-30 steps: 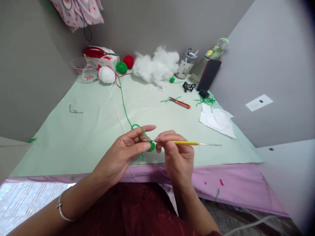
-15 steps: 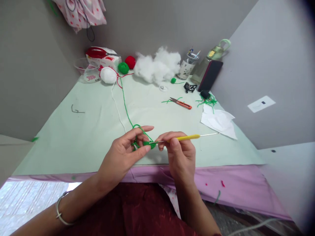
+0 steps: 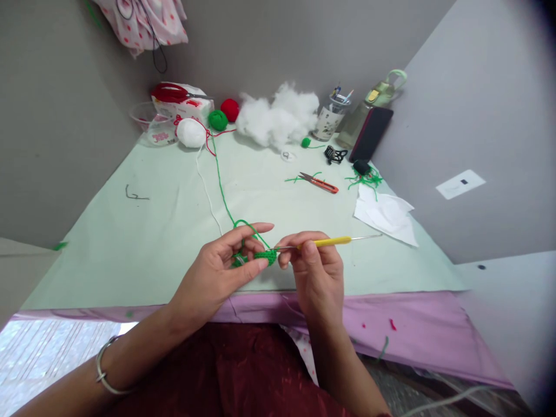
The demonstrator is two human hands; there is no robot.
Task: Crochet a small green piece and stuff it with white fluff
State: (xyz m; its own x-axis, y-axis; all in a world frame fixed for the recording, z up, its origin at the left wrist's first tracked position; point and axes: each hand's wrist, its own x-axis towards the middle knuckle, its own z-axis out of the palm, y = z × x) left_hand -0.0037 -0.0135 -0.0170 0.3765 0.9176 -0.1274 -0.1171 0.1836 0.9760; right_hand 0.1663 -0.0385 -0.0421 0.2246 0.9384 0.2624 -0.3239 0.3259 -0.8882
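While pinching the small green crochet piece [image 3: 270, 256] between the thumb and the bent fingers of the left hand [image 3: 212, 269], holding the index finger stretched to the right, with a green strand [image 3: 222, 194] passing over the fingers. With the right hand [image 3: 319, 272], gripping a yellow-handled hook [image 3: 332, 241] between thumb and fingertips, nearly level, with one thin end at the green work and the other pointing away to the right. Cannot tell, at such small size, the exact place of the tip among the stitches. Between both hands, above the near part of the pale green tabletop [image 3: 174, 249], can find the crochet piece, partly hidden by the left fingers.

From there, can follow the strand back toward a green ball [image 3: 218, 120], just beside a red ball [image 3: 230, 110] and near a white ball [image 3: 191, 133]. Farther right along the wall, can see white stuffing [image 3: 278, 119], a cup of pens [image 3: 327, 123] and a bottle [image 3: 379, 95], with a dark phone [image 3: 371, 134] leaning before it. Nearer, can notice orange-handled snips [image 3: 324, 185] lying over short green threads, and white paper [image 3: 384, 215] to their right.
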